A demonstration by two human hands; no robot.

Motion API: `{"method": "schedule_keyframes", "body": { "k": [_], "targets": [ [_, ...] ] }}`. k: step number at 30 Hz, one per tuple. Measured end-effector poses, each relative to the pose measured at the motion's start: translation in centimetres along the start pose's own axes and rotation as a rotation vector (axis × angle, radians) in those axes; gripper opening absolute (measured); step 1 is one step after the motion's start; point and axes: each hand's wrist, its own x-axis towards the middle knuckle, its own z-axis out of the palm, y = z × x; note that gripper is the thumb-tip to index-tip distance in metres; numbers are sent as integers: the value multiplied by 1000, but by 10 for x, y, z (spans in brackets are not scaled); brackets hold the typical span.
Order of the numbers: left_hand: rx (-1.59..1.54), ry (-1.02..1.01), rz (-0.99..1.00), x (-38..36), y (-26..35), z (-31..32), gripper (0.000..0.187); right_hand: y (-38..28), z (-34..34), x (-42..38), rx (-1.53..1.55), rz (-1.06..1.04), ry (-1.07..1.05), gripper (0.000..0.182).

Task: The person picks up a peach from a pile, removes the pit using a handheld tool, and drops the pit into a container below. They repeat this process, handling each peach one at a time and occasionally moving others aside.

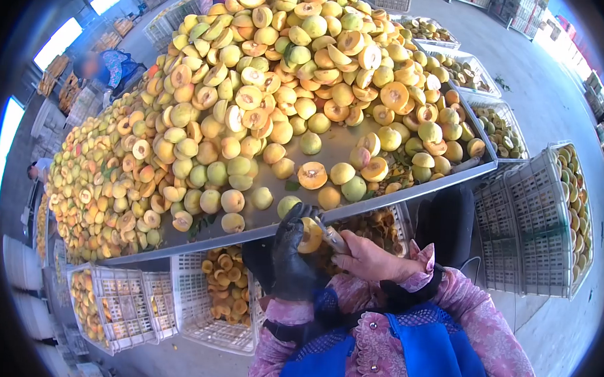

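My left hand (pixel 292 252), in a black glove, is closed around a yellow peach half (pixel 311 235) with its cut face turned up. In my right hand (pixel 373 257), which is bare, is a small metal pitting tool (pixel 335 240); its tip reaches the peach half, and the blade shape is too small to make out. Both hands are at the near edge of a metal table (pixel 266 227). A large heap of peaches (pixel 252 99), many cut in half, covers most of it. Beyond my left hand, a cut peach (pixel 312 175) lies on the tabletop.
Under the table edge, a white crate (pixel 188 318) holds hollowed peach halves (pixel 227 283). Another crate (pixel 118 308) stands left of it. Stacked crates (pixel 526 225) of peaches stand at the right, with more along the far side. A person (pixel 108 69) bends at the left.
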Motion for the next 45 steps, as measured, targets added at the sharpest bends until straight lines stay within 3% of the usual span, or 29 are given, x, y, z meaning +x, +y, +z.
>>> {"method": "schedule_keyframes", "body": {
  "k": [5,7,10,11,13,14,16,17,19,20,22,28,34,41,44,45],
  "targets": [
    [-141,-43,-104,2,-4,4,41,-2,-4,1,-64,31,-13,32],
    [722,-270,146,0,-5,-1,41,1,-7,2,-112,24,4,32],
    [833,-257,210,2,-7,-1,41,3,-8,2,-197,35,12,30],
    [833,-257,210,4,-6,1,41,3,-7,1,-235,58,5,29],
    [-245,29,-258,10,-2,10,40,2,-2,-2,-253,52,0,28],
    [-245,31,-257,9,-2,7,40,1,-1,-2,-271,48,-3,27],
    [200,-131,-38,7,-6,0,43,1,0,-2,-287,45,-10,28],
    [200,-131,-38,9,-7,-3,43,2,0,-1,-303,42,-17,28],
    [-216,-68,-203,13,-10,-7,43,7,3,-1,-302,24,-6,28],
    [-216,-68,-203,13,-12,-7,43,9,5,-1,-301,6,6,27],
    [270,-84,17,10,-17,-7,43,8,5,0,-316,11,4,27],
    [64,-3,-63,18,-26,-9,44,5,4,2,-364,109,-65,25],
    [151,61,4,26,-40,-13,42,5,1,5,-258,108,-107,26],
    [134,89,-85,26,-35,-8,39,11,-4,9,-248,171,-238,30],
    [241,89,-118,27,-32,-11,34,16,-3,11,-243,175,-249,30],
    [420,22,-48,27,-30,-10,35,14,-4,10,-238,178,-248,30]
  ]
}}
